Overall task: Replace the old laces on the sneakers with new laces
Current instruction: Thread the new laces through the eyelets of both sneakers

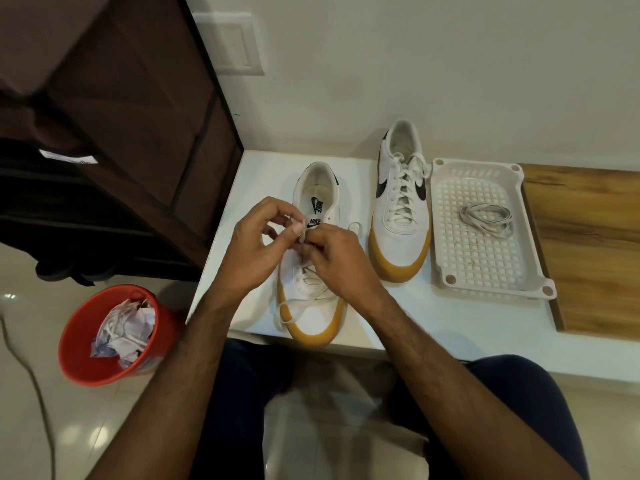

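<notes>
Dark brown cabinet point(114, 109) stands far left, beside white table point(450, 327). Red bin point(104, 341) of crumpled paper sits on the floor, near left. White perforated tray point(446, 271) lies right on the table, holding a coiled lace point(486, 220). Far sneaker point(401, 206) (fully laced) sits just left of the tray. Near sneaker point(311, 271) lies at the table's near edge, partly laced. Left hand point(252, 251) pinches white lace point(298, 308) above the tongue; right hand point(341, 261) has fingers curled on the same lace at the eyelets.
</notes>
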The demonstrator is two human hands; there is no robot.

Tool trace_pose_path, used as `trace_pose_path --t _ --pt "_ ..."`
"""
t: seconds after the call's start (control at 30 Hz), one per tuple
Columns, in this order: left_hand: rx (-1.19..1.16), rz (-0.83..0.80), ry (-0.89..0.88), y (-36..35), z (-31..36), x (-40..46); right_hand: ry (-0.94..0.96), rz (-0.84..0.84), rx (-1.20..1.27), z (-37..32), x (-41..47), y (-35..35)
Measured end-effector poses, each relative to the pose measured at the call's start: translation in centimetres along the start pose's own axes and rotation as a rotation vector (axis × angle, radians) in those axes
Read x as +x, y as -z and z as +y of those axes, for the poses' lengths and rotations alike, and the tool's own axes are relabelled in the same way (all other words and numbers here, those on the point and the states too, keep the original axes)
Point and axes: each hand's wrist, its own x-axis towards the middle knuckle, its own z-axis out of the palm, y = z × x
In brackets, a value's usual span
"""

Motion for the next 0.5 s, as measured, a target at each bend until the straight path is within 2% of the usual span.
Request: trace_pose_path --t 0.1,0.23,0.4,0.5 --pt "0.015 -0.177 0.16 0.8 -1.4 0.1 -0.068 -0.008 0.124 -0.2 -0.1 1.1" --pt "0.06 -0.243 0.183 0.4 -2.1 0.0 -0.088 0.008 0.237 -0.9 0.1 1.7" --pt "0.069 -0.125 0.195 0.1 -2.0 0.4 0.063 0.119 0.712 -4.0 0.5 3.7" --pt "0.109 -0.054 0.16 0.2 -2.4 0.3 -0.032 0.14 0.83 -2.8 0.6 3.8"
